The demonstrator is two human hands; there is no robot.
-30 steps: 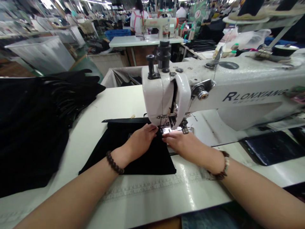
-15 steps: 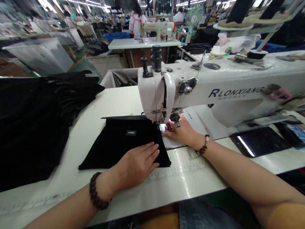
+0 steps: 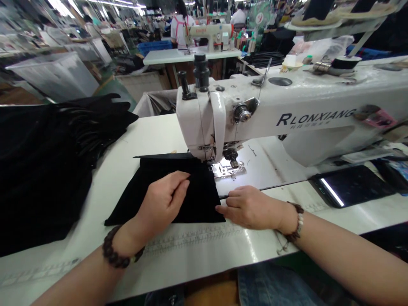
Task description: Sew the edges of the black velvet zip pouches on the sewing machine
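The step in hand seems to be the arranging of the black cloth piece (image 3: 202, 199) by its right edge, beside the needle area of the white sewing machine (image 3: 194, 114). The cloth lies flat on the table (image 3: 156, 131), between the two hands, with its far right corner at the machine's head. The left hand (image 3: 159, 199) is above the cloth with the fingers curled, thumb and forefinger close together — whether they pinch something, I cannot tell. The right hand (image 3: 251, 210) has its fingers folded inward at the right edge, the forefinger pointing to the cloth; if it grasps this edge, I cannot tell either. In my judgement, a next move calls for light and even guiding, with the fingertips kept away from the needle. The cloth looks matt and soft, wider at the near side than at the far side, where a smoother dark strip (image 3: 165, 156) runs across. The table is glossy and pale, the metal plate (image 3: 231, 171) shines brightly, and at left a pile of black cloth (image 3: 41, 170) lies in loose, uneven layers — thick and folded at its far end.
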